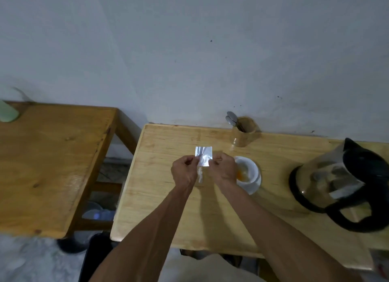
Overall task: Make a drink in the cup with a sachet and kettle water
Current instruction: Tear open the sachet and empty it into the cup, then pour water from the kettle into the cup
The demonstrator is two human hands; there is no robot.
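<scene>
Fingers (190, 162) of both hands pinch silvery sachet (203, 157).

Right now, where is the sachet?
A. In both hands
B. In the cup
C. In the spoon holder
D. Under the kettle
A: the left hand and right hand pinch the silvery sachet between them, above the table, left of the cup.
</scene>
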